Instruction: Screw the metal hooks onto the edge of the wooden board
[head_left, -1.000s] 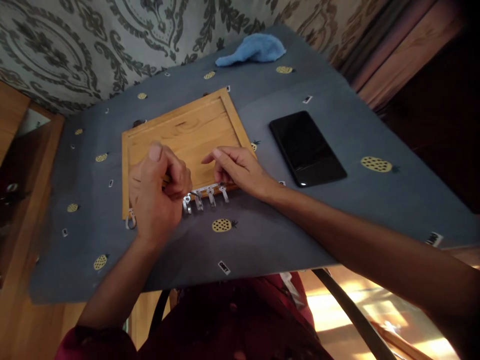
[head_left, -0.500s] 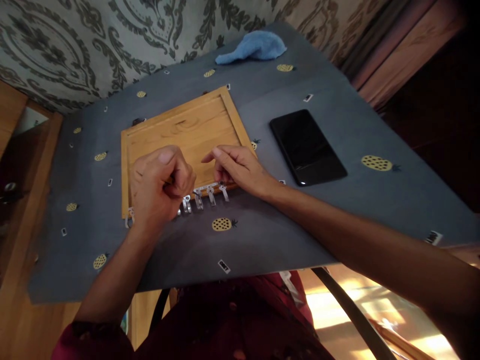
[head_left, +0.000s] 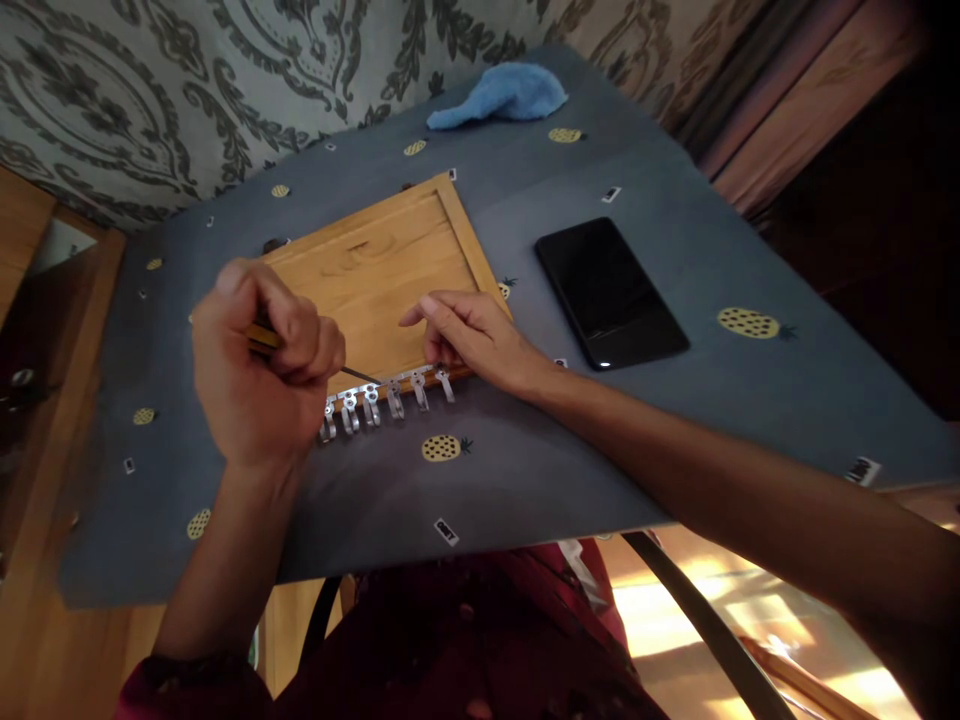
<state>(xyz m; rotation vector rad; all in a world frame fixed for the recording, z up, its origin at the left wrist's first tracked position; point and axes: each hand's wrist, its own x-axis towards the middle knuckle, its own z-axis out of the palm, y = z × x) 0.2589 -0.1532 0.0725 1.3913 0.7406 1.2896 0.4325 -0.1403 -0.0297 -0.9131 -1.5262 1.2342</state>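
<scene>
My left hand (head_left: 262,365) is wrapped around a screwdriver (head_left: 262,338); a bit of its yellow and black handle shows. Its thin dark shaft slants out below the fingers, the tip at the row of metal hooks (head_left: 371,405). These hooks line the near edge of a framed wooden board (head_left: 375,290) lying on the table. My right hand (head_left: 476,335) rests over the board's near right corner, by the last hooks. Its index finger points left and the others curl under, hiding whatever they pinch.
A black phone (head_left: 611,292) lies right of the board. Toward the back is a crumpled blue cloth (head_left: 502,95). The table (head_left: 525,470) has a grey pineapple-print cover, and a patterned curtain (head_left: 285,60) hangs behind it.
My left hand has moved left and turned, so the screwdriver's handle and shaft and more hooks now show. My right hand stays in nearly the same place.
</scene>
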